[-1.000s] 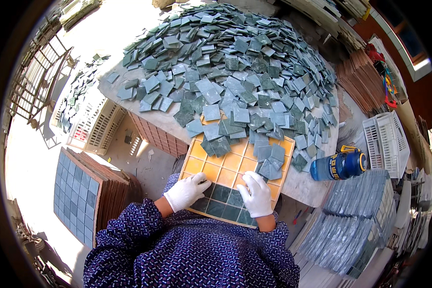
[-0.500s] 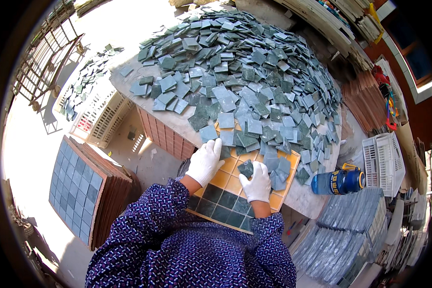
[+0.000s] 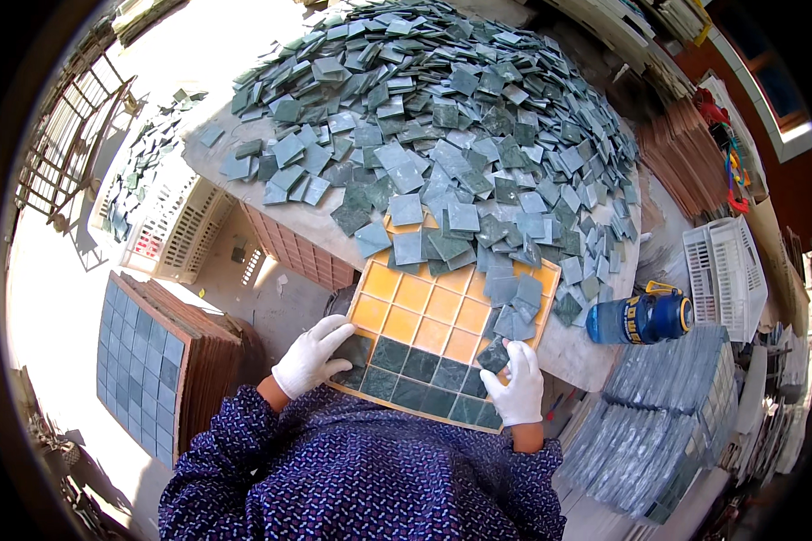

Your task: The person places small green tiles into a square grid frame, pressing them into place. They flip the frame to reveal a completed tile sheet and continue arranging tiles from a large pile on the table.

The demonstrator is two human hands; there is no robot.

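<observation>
Sunlit floor (image 3: 45, 298) is glaring at the far left. A pale table (image 3: 573, 356) is stretching away from the person, a heap of loose grey-green tiles (image 3: 442, 99) covering most of its far side. Stacks that look plastic-wrapped (image 3: 641, 415) are standing at near right, and stacked tile-faced boards (image 3: 140, 365) at near left. A yellow gridded tray (image 3: 410, 290) is lying at the table's near edge, its near cells holding dark tiles. A blue bottle (image 3: 636, 318) is sitting to its right.

The left gloved hand (image 3: 311, 358) is bracketing an end tile (image 3: 355, 350) at the tray's left edge, thumb and fingers parted; whether they are gripping cannot be told. The right gloved hand (image 3: 518, 388) is pinching a dark green tile (image 3: 493, 354) at the tray's right side. Seating it well is probably depending on matching its edges to the ridges, lowering it flat and pressing evenly.
</observation>
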